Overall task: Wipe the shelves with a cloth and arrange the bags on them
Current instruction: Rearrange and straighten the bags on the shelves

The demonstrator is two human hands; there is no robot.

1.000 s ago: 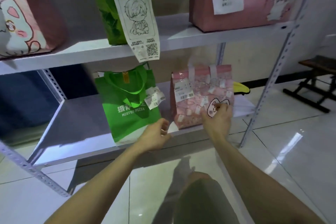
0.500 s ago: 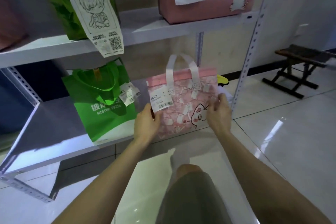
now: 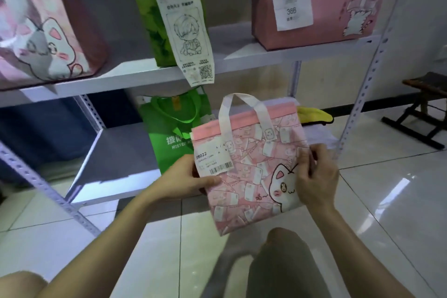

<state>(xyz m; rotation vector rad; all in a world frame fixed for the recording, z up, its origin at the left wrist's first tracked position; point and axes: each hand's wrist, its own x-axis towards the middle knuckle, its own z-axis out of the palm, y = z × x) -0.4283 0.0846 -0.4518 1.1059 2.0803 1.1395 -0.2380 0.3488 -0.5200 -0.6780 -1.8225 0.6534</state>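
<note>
the small pink fabric tote bag with a white cartoon cat and looped white handles [image 3: 251,167] is off the shelving, held upright in the air in front of the lower white metal shelf [image 3: 116,167] and above the pale tiled floor [image 3: 387,201]. the left hand [image 3: 186,179] pinches its left edge just below the white barcode label [image 3: 212,161], thumb on the front and fingers behind, and the right hand [image 3: 314,176] grips the right edge beside the cat print, fingers curled onto the fabric. the cloth is thin and limp, so these edge pinches could slip and let the bag sag or drop to the floor. the label looks only partly stuck, and the left thumb could peel or crease it. just behind the bag stands the green non-woven pizza bag [image 3: 169,138], which a careless return could knock over. the long white printed receipt strip [image 3: 186,29] hangs from the upper white shelf [image 3: 242,55] just above the handles and could snag. the yellow cloth [image 3: 314,116] lies at the right of the lower shelf, and setting the bag on it would leave it tilted.
</note>
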